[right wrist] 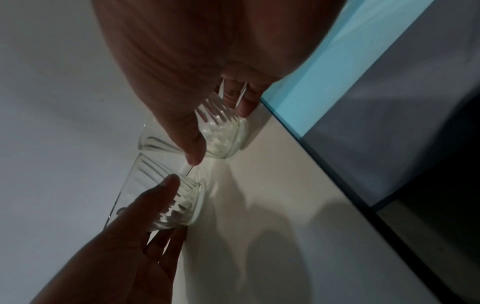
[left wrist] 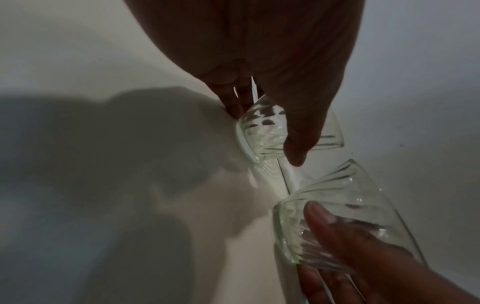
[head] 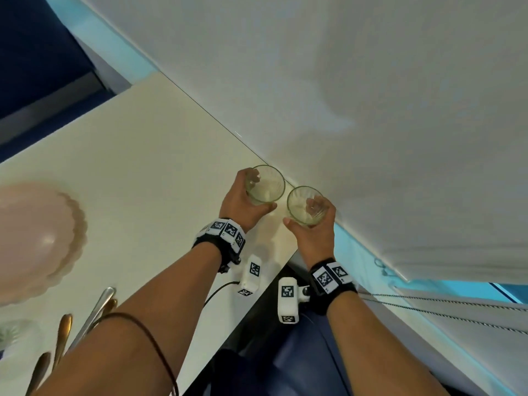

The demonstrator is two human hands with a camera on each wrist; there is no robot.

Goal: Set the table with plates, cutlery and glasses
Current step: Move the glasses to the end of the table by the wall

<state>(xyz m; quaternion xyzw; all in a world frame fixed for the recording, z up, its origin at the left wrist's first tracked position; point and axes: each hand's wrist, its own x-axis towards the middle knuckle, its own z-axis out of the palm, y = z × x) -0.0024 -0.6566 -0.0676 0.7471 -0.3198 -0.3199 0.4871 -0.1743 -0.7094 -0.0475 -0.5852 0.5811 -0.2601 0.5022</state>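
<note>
Two clear ribbed glasses stand side by side at the far corner of the white table [head: 143,144], against the wall. My left hand [head: 263,190] grips the left glass [head: 267,181], thumb on the near side and fingers round the far side. My right hand [head: 303,213] grips the right glass [head: 300,201] the same way. In the left wrist view the left glass [left wrist: 262,133] has its base at the tabletop, with the right glass [left wrist: 337,209] beside it. The right wrist view shows the right glass [right wrist: 223,135] and the left glass [right wrist: 179,205]. Whether the bases touch the table I cannot tell.
Stacked pink scalloped plates [head: 37,238] sit at the table's left. Gold and silver cutlery [head: 97,310] lies near my left forearm, and another glass [head: 11,332] stands at the lower left. The wall [head: 357,81] is right behind the glasses. The table edge [head: 285,264] drops off below my right wrist.
</note>
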